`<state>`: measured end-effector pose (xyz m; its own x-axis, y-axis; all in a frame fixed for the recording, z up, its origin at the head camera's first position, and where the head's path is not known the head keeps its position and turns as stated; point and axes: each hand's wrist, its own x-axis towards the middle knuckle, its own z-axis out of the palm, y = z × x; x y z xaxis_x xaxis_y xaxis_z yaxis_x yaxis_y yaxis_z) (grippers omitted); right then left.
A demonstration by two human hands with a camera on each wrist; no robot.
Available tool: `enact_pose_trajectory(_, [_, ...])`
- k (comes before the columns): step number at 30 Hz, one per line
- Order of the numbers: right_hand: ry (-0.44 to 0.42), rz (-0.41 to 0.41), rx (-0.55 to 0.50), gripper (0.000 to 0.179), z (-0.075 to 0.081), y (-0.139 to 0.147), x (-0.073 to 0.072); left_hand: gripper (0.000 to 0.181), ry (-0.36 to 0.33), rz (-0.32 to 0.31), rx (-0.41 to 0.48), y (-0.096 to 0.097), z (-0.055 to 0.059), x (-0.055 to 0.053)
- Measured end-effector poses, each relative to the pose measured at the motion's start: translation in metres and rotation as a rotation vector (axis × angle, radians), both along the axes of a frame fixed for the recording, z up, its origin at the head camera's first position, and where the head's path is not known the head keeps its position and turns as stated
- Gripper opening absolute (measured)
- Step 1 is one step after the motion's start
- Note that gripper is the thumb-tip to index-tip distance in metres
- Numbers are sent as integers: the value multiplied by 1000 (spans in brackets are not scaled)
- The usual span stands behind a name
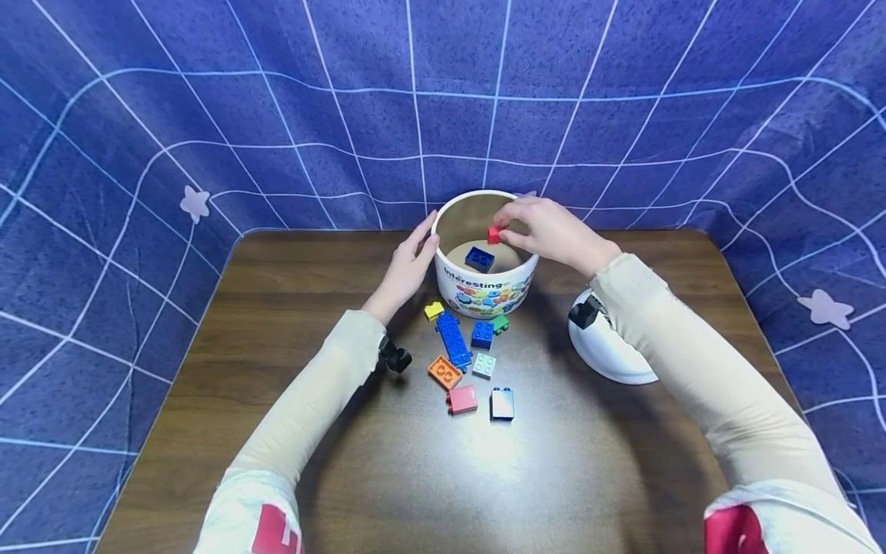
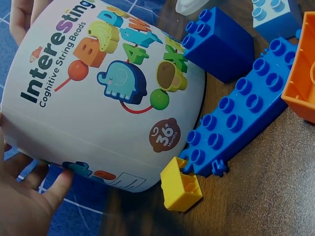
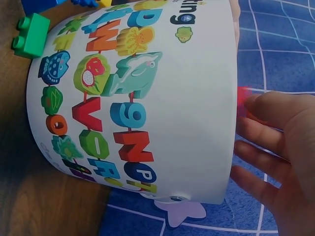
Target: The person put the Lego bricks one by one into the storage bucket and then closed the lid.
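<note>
A white round tub with printed letters and animal pictures stands at the back of the table. My left hand rests against its left outer wall, thumb and fingers touching the side near the rim. Over the tub's opening, my right hand pinches a small red brick between thumb and fingertips. Inside the tub, on its floor, lies a dark blue brick. The right wrist view shows the red brick partly hidden by the rim and the fingers.
In front of the tub lie a yellow brick, a long blue piece, a blue brick, a green brick, a pale brick, an orange brick, a red block and a white-topped block. A white lid lies right.
</note>
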<state>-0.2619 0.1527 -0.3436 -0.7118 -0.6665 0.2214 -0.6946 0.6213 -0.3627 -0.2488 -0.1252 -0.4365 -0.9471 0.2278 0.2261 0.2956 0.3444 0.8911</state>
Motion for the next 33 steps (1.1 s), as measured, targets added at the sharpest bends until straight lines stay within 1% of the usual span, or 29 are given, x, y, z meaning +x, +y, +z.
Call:
enact_pose_trajectory(4, [8, -5, 4, 26, -2, 0, 0, 53, -8, -5, 1, 0, 1, 1])
enact_pose_trajectory(10, [20, -7, -2, 24, -3, 5, 4, 53, -6, 0, 5, 1, 2, 0])
enact_pose_trajectory(21, [4, -15, 2, 24, 2, 12, 22, 53, 3, 6, 9, 1, 0, 0])
enact_pose_trajectory(28, [39, 29, -24, 21, 2, 14, 35, 52, 12, 7, 14, 2, -1, -1])
enact_pose_trajectory(33, [64, 52, -48, 20, 3, 15, 45, 53, 4, 2, 5, 1, -1, -1])
